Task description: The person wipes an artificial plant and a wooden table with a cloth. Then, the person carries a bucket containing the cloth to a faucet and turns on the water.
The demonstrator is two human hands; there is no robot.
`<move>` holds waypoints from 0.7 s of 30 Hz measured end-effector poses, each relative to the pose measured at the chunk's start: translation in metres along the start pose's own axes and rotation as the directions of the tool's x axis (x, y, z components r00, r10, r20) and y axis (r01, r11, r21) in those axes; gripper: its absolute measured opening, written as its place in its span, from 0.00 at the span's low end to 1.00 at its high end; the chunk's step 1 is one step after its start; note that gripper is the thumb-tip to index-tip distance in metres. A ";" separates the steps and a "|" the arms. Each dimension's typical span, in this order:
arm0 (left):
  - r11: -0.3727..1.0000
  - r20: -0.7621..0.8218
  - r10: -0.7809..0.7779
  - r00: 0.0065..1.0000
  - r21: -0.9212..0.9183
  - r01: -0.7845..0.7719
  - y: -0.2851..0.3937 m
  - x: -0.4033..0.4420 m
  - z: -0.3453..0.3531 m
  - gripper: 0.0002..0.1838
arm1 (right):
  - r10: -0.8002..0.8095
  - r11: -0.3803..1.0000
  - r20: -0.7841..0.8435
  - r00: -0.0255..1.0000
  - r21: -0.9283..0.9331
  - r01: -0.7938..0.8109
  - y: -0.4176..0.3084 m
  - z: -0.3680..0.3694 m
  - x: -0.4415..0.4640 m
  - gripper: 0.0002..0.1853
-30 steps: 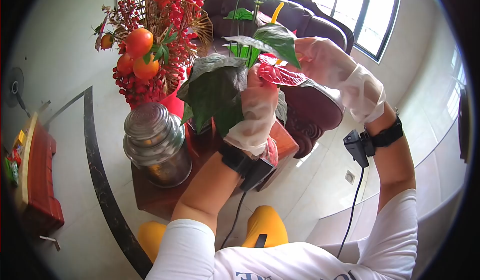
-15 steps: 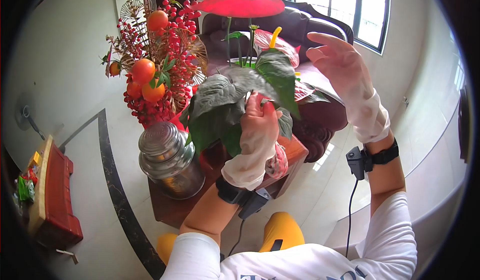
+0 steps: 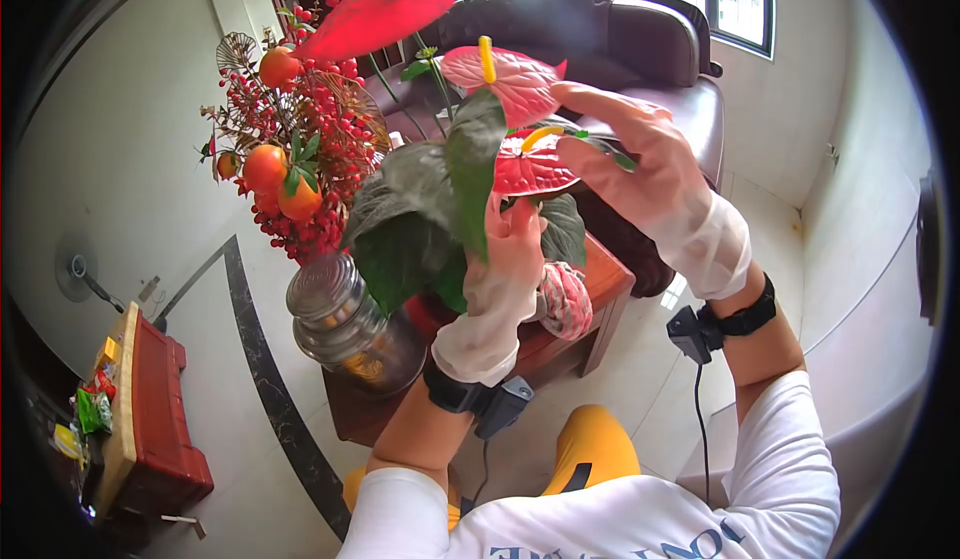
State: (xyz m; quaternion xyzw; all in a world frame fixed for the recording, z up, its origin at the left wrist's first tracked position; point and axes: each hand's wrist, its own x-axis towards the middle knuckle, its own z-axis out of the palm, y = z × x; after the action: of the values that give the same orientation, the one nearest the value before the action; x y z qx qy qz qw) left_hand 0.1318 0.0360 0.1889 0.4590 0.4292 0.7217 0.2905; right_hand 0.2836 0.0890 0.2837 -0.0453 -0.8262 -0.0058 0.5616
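An anthurium plant with dark green leaves (image 3: 400, 209) and red flowers stands in front of me. My left hand (image 3: 505, 269), in a thin whitish glove, is curled closed among the leaves and stems below the lower red flower (image 3: 530, 164). Its fingertips are partly hidden. My right hand (image 3: 665, 179), gloved alike, has thumb and fingers apart at the right edge of the pink-red flower (image 3: 510, 84) and the lower one. Another large red flower (image 3: 385, 14) leans to the upper left. A pink-and-white bundle (image 3: 567, 301) sits beside my left wrist.
A lidded metal canister (image 3: 350, 324) stands on the reddish wooden table (image 3: 600, 269). Behind it are red berries with orange fruit (image 3: 265, 169). A dark leather sofa (image 3: 540, 19) is at the back. A wooden cabinet (image 3: 165, 409) and a fan (image 3: 80, 264) are to the left.
My right hand has come down and left to the flowers. The flowers have shifted left and tilted in view. My left hand stays at the stems, and the whole view has turned somewhat.
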 end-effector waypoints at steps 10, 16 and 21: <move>0.958 -0.034 0.013 0.999 0.287 -0.003 0.001 -0.019 0.007 0.31 | 0.181 0.979 -0.055 0.982 -0.087 -0.185 0.023 0.029 0.007 0.09; 0.896 0.187 0.277 0.942 0.305 -0.324 0.009 -0.068 0.001 0.42 | 0.326 0.935 -0.017 0.945 -0.144 -0.325 0.036 0.030 0.006 0.14; 0.876 0.220 0.319 0.922 0.302 -0.375 -0.025 -0.072 -0.016 0.43 | 0.347 0.932 -0.020 0.937 -0.101 -0.348 0.043 0.027 0.005 0.22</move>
State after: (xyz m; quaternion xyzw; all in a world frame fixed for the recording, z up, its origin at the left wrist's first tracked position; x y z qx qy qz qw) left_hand 0.1469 -0.0164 0.1332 0.6292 0.4317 0.6374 0.1068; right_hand 0.2605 0.1337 0.2769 -0.2195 -0.8031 0.0509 0.5516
